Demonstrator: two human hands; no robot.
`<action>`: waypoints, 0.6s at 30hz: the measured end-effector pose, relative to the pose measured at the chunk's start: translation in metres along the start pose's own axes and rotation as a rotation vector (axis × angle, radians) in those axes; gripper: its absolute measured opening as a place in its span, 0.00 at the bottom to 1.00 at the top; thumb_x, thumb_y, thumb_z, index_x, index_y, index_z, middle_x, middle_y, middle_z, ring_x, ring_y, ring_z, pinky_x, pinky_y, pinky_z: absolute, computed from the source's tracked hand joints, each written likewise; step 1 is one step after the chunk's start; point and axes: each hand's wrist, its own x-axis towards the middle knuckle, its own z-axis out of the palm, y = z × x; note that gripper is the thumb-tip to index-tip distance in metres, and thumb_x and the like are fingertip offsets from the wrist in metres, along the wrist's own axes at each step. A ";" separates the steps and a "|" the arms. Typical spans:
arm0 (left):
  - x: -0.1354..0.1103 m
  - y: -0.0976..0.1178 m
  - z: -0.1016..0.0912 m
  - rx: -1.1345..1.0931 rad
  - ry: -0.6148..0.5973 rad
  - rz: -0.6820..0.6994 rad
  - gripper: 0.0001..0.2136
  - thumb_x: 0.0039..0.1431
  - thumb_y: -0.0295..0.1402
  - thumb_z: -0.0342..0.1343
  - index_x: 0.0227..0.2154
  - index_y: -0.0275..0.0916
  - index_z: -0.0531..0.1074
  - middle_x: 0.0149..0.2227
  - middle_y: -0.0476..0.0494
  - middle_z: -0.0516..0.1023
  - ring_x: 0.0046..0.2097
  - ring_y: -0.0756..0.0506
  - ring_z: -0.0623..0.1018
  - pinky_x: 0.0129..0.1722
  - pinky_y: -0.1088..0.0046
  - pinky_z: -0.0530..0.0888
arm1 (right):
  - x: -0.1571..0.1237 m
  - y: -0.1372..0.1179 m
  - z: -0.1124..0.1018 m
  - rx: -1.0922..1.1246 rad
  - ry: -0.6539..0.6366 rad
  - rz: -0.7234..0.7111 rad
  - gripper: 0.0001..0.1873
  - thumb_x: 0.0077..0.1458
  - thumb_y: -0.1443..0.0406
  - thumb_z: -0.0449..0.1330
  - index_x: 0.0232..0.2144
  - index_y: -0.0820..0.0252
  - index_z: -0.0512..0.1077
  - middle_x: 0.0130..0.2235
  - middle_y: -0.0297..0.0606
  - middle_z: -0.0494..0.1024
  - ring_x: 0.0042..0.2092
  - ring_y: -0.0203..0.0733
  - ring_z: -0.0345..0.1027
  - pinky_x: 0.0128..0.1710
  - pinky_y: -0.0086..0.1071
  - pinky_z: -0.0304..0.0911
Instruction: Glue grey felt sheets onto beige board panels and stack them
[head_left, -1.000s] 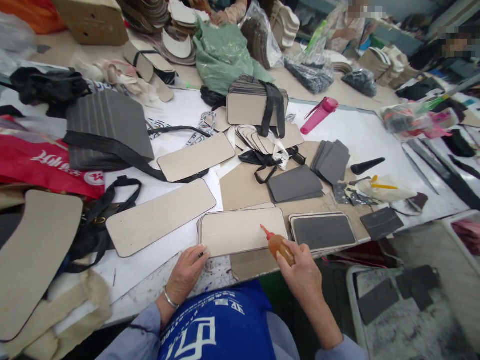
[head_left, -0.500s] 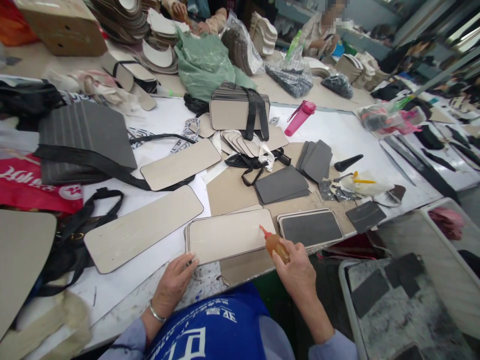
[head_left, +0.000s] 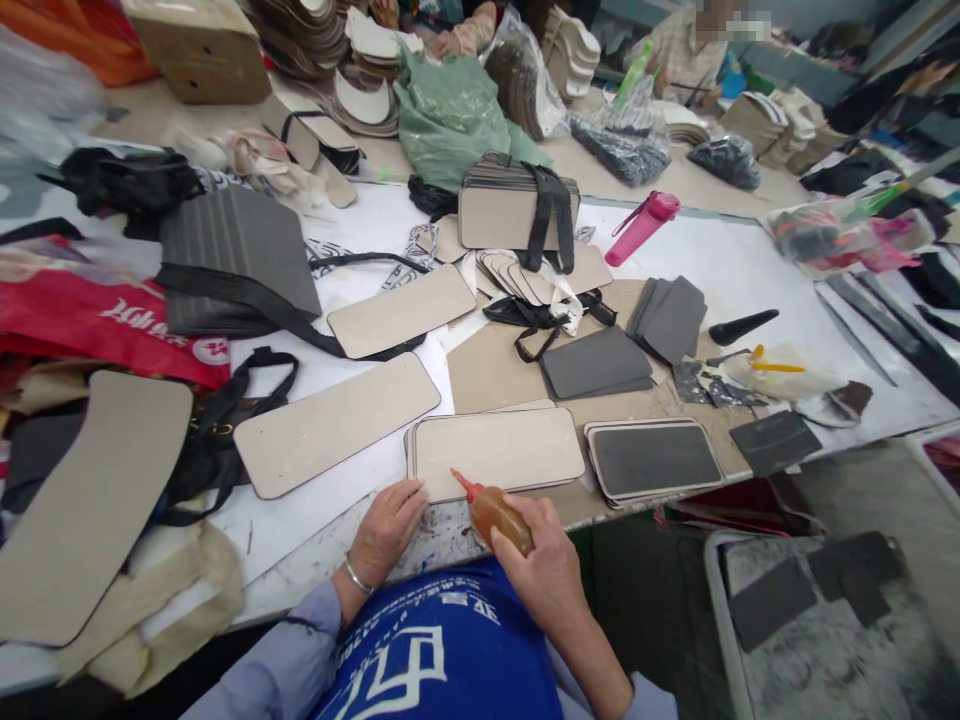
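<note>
My right hand (head_left: 544, 565) is closed around a small amber glue bottle (head_left: 495, 513) with a red nozzle. The nozzle tip touches the near edge of a stack of beige rounded boards (head_left: 499, 452) in front of me. My left hand (head_left: 386, 530) rests on the table edge, its fingertips pressing the stack's near left corner. To the right of the stack lies a second stack topped with a dark grey panel (head_left: 654, 458).
More beige boards (head_left: 337, 422) lie to the left, grey panels (head_left: 592, 362) and black straps behind. A pink bottle (head_left: 639, 229), a strapped bundle (head_left: 517, 210) and a red bag (head_left: 105, 320) crowd the table. A tray (head_left: 817, 630) with dark pieces stands low right. Other people work at the far side.
My right hand has carried the glue bottle leftward along the stack's near edge, from its right corner toward the left. My left hand has kept its place on the corner.
</note>
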 end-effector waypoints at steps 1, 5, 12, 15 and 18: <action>0.000 0.000 0.000 0.000 -0.001 -0.003 0.07 0.57 0.27 0.50 0.38 0.38 0.70 0.40 0.40 0.75 0.43 0.46 0.74 0.41 0.66 0.74 | -0.002 -0.002 0.002 -0.007 -0.011 -0.013 0.17 0.48 0.63 0.55 0.43 0.54 0.68 0.35 0.36 0.66 0.34 0.39 0.67 0.36 0.32 0.64; 0.001 -0.001 -0.001 0.006 -0.010 0.008 0.06 0.57 0.26 0.50 0.36 0.37 0.70 0.39 0.40 0.75 0.43 0.46 0.73 0.41 0.66 0.74 | -0.007 -0.005 0.007 -0.066 -0.036 -0.053 0.17 0.48 0.63 0.55 0.43 0.53 0.68 0.34 0.35 0.66 0.34 0.38 0.67 0.35 0.32 0.65; 0.005 -0.001 -0.005 0.033 -0.024 0.062 0.05 0.57 0.26 0.50 0.34 0.37 0.70 0.38 0.41 0.75 0.43 0.46 0.73 0.41 0.67 0.74 | -0.013 0.023 -0.011 -0.182 0.049 0.028 0.17 0.50 0.61 0.53 0.44 0.53 0.68 0.34 0.35 0.66 0.35 0.39 0.67 0.33 0.30 0.64; 0.005 -0.001 -0.005 0.026 -0.024 0.071 0.05 0.56 0.26 0.51 0.34 0.37 0.70 0.38 0.40 0.75 0.43 0.46 0.73 0.41 0.68 0.74 | -0.013 0.042 -0.025 -0.243 0.100 0.076 0.17 0.50 0.61 0.53 0.44 0.53 0.68 0.35 0.35 0.66 0.35 0.39 0.67 0.32 0.31 0.64; 0.004 -0.002 -0.005 0.014 -0.031 0.076 0.05 0.56 0.26 0.51 0.35 0.37 0.71 0.39 0.40 0.75 0.43 0.46 0.73 0.42 0.67 0.73 | -0.009 0.061 -0.039 -0.310 0.141 0.129 0.17 0.50 0.60 0.53 0.43 0.53 0.68 0.35 0.35 0.65 0.34 0.39 0.67 0.30 0.30 0.63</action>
